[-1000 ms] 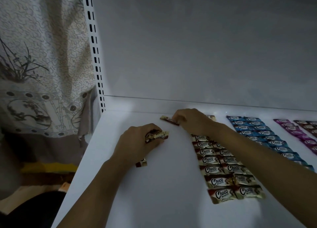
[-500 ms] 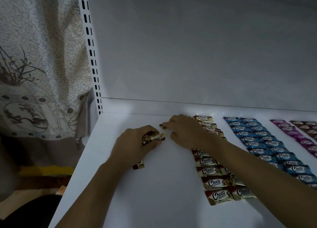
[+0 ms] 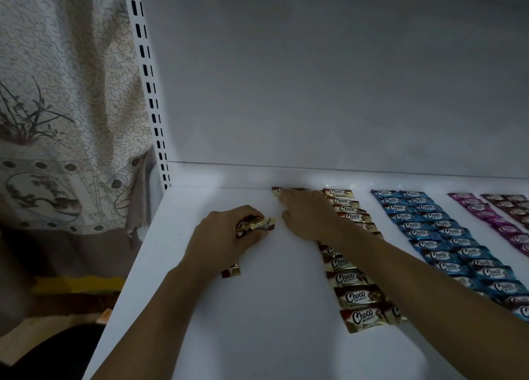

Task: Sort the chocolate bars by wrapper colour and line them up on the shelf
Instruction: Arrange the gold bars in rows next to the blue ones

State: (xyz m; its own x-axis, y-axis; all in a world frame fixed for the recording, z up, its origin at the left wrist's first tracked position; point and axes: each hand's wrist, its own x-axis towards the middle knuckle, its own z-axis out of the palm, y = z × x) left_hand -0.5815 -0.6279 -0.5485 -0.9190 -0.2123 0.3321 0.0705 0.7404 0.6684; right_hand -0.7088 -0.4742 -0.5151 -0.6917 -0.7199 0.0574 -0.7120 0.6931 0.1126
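Blue bars (image 3: 442, 232) beside gold bars (image 3: 355, 295); curtain (image 3: 71, 93) left.

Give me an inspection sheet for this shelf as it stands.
Surface: white shelf, dimly lit.
Job's things: gold rows in two columns; blue rows to their right; purple bars and dark bars at the far right edge.
Clutter: nothing seen.
Grips: left hand holds a bundle of gold bars; right hand presses its fingertips on a single gold bar at the shelf's back.
Cables: nothing seen.
Surroundings: patterned curtain at left, slotted upright, grey back panel.
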